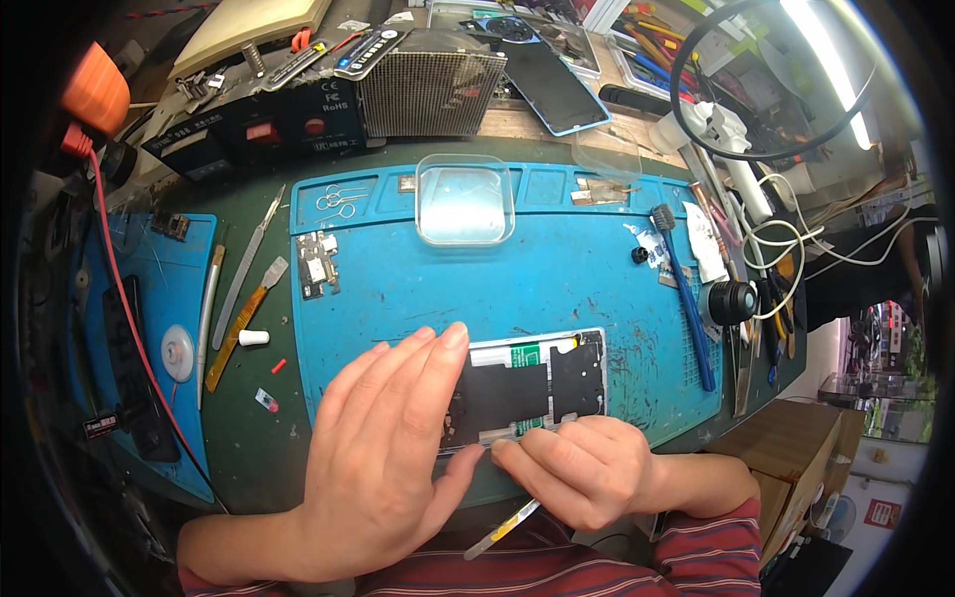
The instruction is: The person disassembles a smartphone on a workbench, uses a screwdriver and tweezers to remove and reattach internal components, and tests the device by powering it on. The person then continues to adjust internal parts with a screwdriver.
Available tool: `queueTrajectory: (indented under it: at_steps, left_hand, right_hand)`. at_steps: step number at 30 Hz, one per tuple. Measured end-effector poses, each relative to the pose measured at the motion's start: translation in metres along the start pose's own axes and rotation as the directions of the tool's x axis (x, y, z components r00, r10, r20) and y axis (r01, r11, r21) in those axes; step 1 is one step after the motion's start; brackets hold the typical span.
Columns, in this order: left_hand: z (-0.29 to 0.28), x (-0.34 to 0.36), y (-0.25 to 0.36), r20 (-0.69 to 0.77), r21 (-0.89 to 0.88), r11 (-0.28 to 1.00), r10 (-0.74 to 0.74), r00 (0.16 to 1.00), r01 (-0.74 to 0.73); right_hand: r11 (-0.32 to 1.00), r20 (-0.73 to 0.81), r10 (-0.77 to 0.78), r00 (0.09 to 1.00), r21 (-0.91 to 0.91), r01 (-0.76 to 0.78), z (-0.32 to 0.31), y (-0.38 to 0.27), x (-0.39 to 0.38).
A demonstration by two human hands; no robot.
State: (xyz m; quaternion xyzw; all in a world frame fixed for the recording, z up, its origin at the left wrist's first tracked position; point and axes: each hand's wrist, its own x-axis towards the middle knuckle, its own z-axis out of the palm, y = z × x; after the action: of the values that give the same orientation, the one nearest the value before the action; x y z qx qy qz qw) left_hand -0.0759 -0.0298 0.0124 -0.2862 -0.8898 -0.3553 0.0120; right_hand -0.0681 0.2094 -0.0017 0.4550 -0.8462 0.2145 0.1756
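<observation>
An opened smartphone point(517, 383) lies on the blue work mat point(398, 289), its black inner parts and a green strip showing. My left hand point(383, 468) is stretched out, fingers straight and nearly side by side, covering the phone's left end. Its thumb points toward the phone's near edge. My right hand point(582, 473) is closed at the near right edge of the phone, fingers curled round a slim tool point(502, 529) with a yellow part and a metal end. That end sticks out below the hand; the tool's other end is hidden.
A clear plastic box point(465, 202) stands at the mat's far edge. A loose circuit board point(317, 265) lies at left, near a yellow-handled blade point(244, 323). A blue brush point(684, 298) and a black round lens point(731, 301) are at right. Behind stands a black device point(269, 124).
</observation>
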Motion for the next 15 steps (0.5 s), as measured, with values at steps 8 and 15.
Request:
queueTrajectory:
  at_steps: [8, 15]
  left_hand:
    - [0.0011, 0.0009, 0.002, -0.032, 0.03, 0.999, -0.011, 0.999, 0.012]
    - [0.0057, -0.0008, 0.0005, -0.039, 0.017, 1.0, -0.013, 0.999, 0.014]
  right_hand:
    - [1.0, 0.033, 0.009, 0.999, 0.022, -0.009, -0.0058, -0.0003, 0.0039]
    - [1.0, 0.008, 0.005, 1.0, 0.026, -0.005, -0.0032, 0.0007, 0.0011]
